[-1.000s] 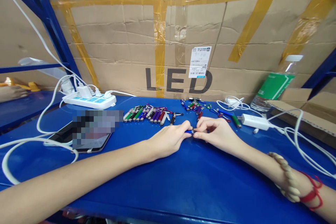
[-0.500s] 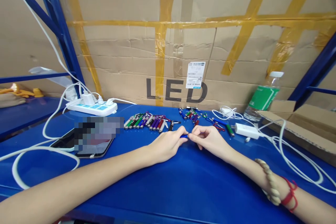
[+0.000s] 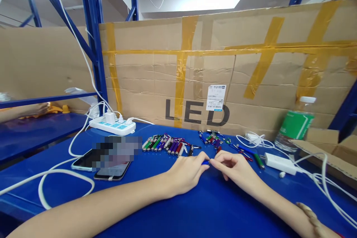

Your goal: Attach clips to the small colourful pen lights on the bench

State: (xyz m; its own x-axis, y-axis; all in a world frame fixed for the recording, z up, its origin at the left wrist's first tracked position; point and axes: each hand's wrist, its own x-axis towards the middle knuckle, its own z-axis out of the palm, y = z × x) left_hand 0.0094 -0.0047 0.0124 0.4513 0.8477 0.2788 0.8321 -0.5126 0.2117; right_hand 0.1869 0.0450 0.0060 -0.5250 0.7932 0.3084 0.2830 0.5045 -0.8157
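Observation:
A blue keychain flashlight, mostly covered by fingers, is pinched between the thumb and fingers of my left hand. At its right end, the thumb and index finger of my right hand are closed together; whatever lies between those fingertips is hidden. Both hands are just above the blue table. Behind my left hand lies a row of small metal keychain flashlights in green, blue, purple, black, red and silver, with clips. Farther back is a loose pile of similar ones.
Left of the hands are two phones and a white power strip with cables. On the right are a green flashlight, a white adapter, a bottle and an open carton. Another person's arm shows far left.
The camera view has tilted up, bringing ceiling lights into sight. Both hands stay together at the blue flashlight, with the right fingers shifting slightly around its end.

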